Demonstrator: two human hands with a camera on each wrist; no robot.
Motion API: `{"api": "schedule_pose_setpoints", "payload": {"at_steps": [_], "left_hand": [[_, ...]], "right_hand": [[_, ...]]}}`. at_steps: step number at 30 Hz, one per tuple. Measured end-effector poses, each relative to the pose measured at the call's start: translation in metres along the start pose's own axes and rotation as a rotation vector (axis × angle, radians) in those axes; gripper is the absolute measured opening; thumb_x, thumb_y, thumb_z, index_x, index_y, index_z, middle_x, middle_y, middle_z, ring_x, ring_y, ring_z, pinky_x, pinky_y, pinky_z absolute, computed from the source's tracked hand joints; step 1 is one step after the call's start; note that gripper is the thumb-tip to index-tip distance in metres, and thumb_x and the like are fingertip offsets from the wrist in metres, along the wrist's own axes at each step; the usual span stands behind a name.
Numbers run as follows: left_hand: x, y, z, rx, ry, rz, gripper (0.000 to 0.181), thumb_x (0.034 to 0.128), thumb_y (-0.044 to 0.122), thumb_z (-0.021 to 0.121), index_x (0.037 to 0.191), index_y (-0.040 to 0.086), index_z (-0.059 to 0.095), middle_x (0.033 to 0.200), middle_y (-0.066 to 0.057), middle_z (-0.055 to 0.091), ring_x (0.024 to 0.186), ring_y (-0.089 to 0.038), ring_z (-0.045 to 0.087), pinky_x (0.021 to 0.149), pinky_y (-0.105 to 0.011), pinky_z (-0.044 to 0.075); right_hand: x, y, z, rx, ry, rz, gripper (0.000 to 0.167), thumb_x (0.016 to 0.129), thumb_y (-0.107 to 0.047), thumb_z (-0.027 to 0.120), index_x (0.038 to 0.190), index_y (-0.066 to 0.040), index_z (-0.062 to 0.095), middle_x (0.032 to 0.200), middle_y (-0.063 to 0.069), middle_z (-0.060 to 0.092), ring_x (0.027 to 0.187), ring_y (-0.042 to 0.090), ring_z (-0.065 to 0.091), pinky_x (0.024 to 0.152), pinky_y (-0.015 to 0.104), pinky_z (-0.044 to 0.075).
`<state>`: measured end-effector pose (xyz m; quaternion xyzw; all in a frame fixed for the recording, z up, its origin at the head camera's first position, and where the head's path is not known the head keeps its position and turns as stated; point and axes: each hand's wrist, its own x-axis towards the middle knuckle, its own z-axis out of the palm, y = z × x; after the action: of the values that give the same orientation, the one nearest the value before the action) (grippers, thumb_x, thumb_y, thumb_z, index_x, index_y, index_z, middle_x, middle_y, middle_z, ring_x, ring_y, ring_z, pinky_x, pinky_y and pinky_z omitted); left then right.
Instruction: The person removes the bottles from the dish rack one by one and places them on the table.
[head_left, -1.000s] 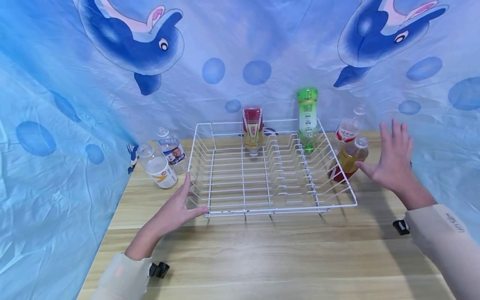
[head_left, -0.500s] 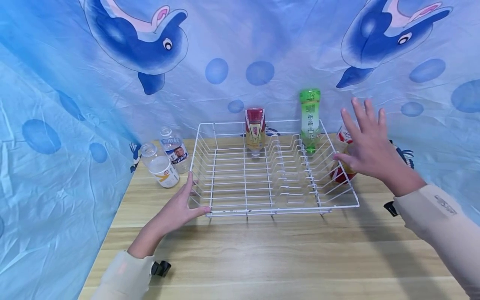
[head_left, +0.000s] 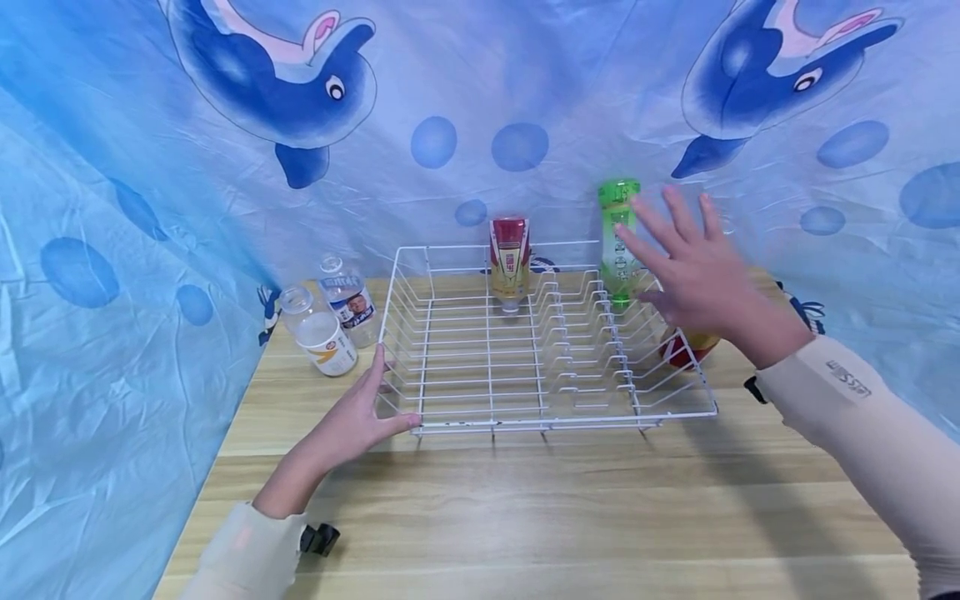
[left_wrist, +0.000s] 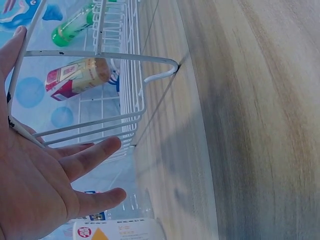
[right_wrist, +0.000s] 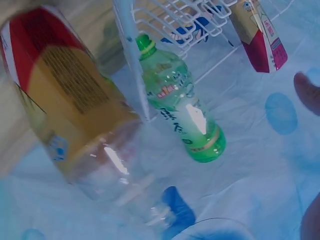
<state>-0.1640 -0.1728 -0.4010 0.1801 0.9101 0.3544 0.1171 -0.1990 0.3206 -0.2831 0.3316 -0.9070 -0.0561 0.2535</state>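
A white wire dish rack stands on the table. My left hand rests on its front left corner, thumb on the front rim and straight, spread fingers along the left side. Above the rack's right end, my right hand holds nothing, with fingers spread; it is slightly blurred. Just behind its fingers a green bottle stands neck down at the rack's back. Farther left, a red and gold bottle is also neck down there. A bottle with a red and gold label stands right of the rack, partly hidden by my right hand.
Left of the rack stand two clear uncapped bottles, one with a white and yellow label and one with a blue label. A blue dolphin-print sheet hangs behind the wooden table.
My right hand has moved left from beside the right-hand bottles to over the rack's right end, near the green bottle. My left hand has stayed at the rack's corner.
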Motion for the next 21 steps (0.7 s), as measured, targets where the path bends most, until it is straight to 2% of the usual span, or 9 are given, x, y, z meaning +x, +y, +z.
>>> {"api": "schedule_pose_setpoints", "payload": {"at_steps": [3,6,8,12,16,21], "left_hand": [[-0.001,0.000,0.000,0.004,-0.002,-0.003,0.127,0.0838,0.063,0.072,0.160,0.013,-0.016,0.165,-0.019,0.020,0.145,-0.042,0.032,0.115,-0.064,0.025],[0.000,0.000,0.000,0.011,-0.001,-0.006,0.127,0.0836,0.064,0.072,0.160,0.011,-0.015,0.164,-0.021,0.020,0.146,-0.042,0.029,0.115,-0.064,0.024],[0.000,0.001,-0.001,0.011,-0.001,-0.007,0.128,0.0832,0.064,0.072,0.160,0.011,-0.015,0.164,-0.021,0.021,0.145,-0.042,0.031,0.115,-0.064,0.024],[0.000,0.002,-0.001,0.016,-0.005,-0.012,0.128,0.0832,0.064,0.072,0.160,0.012,-0.016,0.164,-0.021,0.020,0.144,-0.043,0.032,0.115,-0.063,0.024],[0.000,0.002,-0.001,0.022,-0.007,-0.013,0.128,0.0831,0.064,0.073,0.160,0.010,-0.016,0.164,-0.021,0.020,0.142,-0.042,0.035,0.115,-0.063,0.025],[0.000,0.002,0.000,0.018,-0.003,-0.013,0.129,0.0826,0.064,0.073,0.160,0.011,-0.015,0.164,-0.021,0.021,0.144,-0.043,0.032,0.115,-0.062,0.024]], "right_hand": [[0.012,-0.002,-0.001,-0.073,-0.014,-0.128,0.101,0.073,-0.011,0.085,0.158,-0.016,0.032,0.169,0.010,0.007,0.153,0.040,0.000,0.119,0.064,-0.001],[0.024,-0.004,-0.002,-0.137,-0.056,-0.219,0.101,0.072,-0.001,0.079,0.159,-0.016,0.029,0.170,0.009,0.004,0.153,0.039,0.003,0.121,0.061,0.002],[0.033,-0.006,-0.001,-0.161,-0.087,-0.255,0.104,0.072,0.002,0.077,0.161,-0.016,0.025,0.170,0.010,0.002,0.153,0.038,0.002,0.121,0.059,0.002],[0.051,-0.007,0.000,-0.210,-0.132,-0.311,0.104,0.077,-0.002,0.077,0.162,-0.014,0.020,0.169,0.011,0.003,0.154,0.036,-0.001,0.122,0.057,0.003],[0.067,-0.008,0.001,-0.267,-0.148,-0.377,0.095,0.081,-0.003,0.075,0.161,-0.012,0.024,0.168,0.013,0.012,0.154,0.035,0.003,0.123,0.055,0.003],[0.083,-0.011,0.004,-0.344,-0.177,-0.450,0.091,0.083,0.000,0.074,0.161,-0.013,0.027,0.167,0.013,0.018,0.153,0.037,0.008,0.123,0.055,0.003]]}}
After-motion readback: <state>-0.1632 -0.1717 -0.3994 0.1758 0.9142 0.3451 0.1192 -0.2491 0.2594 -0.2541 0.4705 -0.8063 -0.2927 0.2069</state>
